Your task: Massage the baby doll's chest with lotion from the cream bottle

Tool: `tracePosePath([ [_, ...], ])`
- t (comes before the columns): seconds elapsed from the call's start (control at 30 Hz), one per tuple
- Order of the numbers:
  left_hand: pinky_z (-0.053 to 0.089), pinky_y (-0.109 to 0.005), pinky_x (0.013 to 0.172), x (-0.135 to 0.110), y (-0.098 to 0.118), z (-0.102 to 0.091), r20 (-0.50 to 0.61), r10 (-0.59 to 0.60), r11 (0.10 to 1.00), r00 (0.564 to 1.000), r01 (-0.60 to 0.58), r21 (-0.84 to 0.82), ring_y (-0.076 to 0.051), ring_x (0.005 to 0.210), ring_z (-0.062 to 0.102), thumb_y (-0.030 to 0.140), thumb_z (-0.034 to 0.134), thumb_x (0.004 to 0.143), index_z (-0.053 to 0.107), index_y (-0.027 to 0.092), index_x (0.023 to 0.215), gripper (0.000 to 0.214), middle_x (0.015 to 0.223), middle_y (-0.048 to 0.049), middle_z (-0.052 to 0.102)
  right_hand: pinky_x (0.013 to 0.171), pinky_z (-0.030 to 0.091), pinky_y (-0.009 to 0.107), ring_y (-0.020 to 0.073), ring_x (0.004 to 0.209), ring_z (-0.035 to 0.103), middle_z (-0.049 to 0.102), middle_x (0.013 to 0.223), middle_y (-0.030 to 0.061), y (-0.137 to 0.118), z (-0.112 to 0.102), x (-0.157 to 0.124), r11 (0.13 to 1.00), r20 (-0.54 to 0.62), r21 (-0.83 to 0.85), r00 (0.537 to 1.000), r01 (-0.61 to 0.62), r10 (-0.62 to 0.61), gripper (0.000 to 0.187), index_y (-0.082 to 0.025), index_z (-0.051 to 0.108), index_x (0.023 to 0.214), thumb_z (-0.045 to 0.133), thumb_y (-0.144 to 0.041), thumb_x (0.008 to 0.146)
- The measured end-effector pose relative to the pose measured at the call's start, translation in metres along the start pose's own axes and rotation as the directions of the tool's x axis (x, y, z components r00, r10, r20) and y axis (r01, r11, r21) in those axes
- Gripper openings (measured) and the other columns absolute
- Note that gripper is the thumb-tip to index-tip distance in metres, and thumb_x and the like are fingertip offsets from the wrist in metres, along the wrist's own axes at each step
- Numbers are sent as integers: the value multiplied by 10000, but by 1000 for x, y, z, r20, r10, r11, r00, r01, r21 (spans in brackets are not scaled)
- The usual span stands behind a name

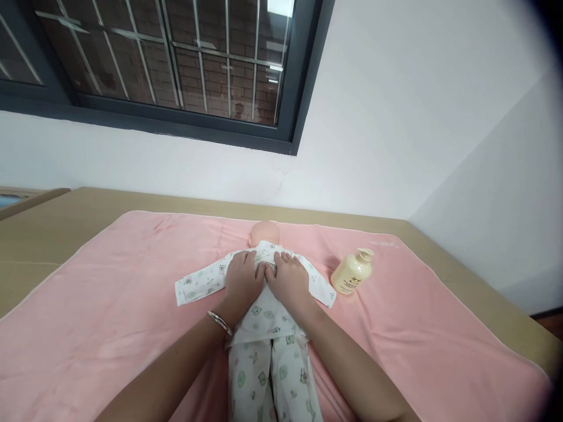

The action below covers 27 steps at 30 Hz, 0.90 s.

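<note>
A baby doll (264,234) in a white long-sleeved top (257,316) and matching trousers (288,375) lies stretched out, its head toward the wall. Small animal and leaf prints cover the clothes. My left hand (245,274) rests flat on the left side of the doll's chest, a silver bangle on its wrist. On the right side of the chest lies my right hand (290,280), fingers extended. The two thumbs meet near the middle. Both sleeves spread outward, and the doll's lower legs run out of the picture.
Right of the doll, a cream pump bottle (352,272) leans on the pink blanket (145,258). The blanket covers most of a tan tabletop (57,234). Behind stand a white wall (373,117) and a dark-framed window (290,111) with metal bars.
</note>
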State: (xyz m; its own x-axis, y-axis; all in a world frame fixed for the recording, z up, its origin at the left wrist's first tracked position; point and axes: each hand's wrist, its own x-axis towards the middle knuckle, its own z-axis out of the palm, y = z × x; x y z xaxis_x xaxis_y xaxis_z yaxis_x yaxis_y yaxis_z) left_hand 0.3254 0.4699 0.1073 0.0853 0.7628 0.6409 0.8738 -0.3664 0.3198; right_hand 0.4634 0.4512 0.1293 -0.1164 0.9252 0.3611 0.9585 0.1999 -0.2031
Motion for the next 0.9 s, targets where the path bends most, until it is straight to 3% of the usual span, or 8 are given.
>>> tracePosePath([
  [0.2,374,-542,1023,-1,-9,15,32,-9,998,999,11,-63,-349,1201,485,287,462,858,502,116,1265,443,1257,-193,555,1141,163,448,266,1384,247,356,1467,149,25,11,17,983,65,108,986,146,-153,542,-89,376,1437,432,-379,983],
  [0.3,264,-623,1076,-4,-11,19,33,-4,999,999,5,-47,-386,1275,425,303,468,860,503,116,1273,455,1307,-200,541,1143,155,450,252,1389,237,335,1480,140,26,10,18,974,72,114,976,197,-206,514,-114,351,1455,409,-309,983],
  [0.37,271,-621,1073,-4,-10,19,24,1,999,1000,0,-43,-384,1267,433,312,482,854,519,129,1256,443,1299,-188,551,1141,163,446,249,1379,262,351,1471,139,21,7,15,973,66,85,973,217,-223,494,-138,369,1450,409,-268,975],
  [0.53,434,-482,963,0,-5,7,3,90,993,996,-90,-74,-302,1075,552,301,463,878,588,167,1143,323,1123,-140,624,1126,194,458,291,1265,425,517,1312,194,-2,1,-1,992,-19,-82,995,94,-96,435,-94,470,1379,392,-263,986],
  [0.63,474,-453,871,1,-1,0,0,98,994,995,-98,-56,-288,974,569,291,455,886,614,177,1070,268,1029,-131,632,1115,212,461,303,1231,459,537,1281,210,-9,0,-7,991,-34,-123,998,55,-59,430,-74,486,1362,359,-269,1000],
  [0.77,478,-443,842,1,1,-2,8,44,998,999,-44,-42,-290,949,568,296,486,866,612,179,1057,257,983,-123,625,1107,229,471,317,1286,400,474,1355,215,-2,3,-1,998,23,-59,999,32,-31,483,-71,438,1403,394,-315,988],
  [0.9,430,-502,964,-1,-5,9,15,-17,999,1000,18,-46,-339,1126,521,321,515,840,545,134,1200,407,1179,-174,583,1134,184,459,296,1369,273,360,1453,193,15,9,12,995,84,58,992,86,-91,551,-60,372,1441,432,-328,963],
])
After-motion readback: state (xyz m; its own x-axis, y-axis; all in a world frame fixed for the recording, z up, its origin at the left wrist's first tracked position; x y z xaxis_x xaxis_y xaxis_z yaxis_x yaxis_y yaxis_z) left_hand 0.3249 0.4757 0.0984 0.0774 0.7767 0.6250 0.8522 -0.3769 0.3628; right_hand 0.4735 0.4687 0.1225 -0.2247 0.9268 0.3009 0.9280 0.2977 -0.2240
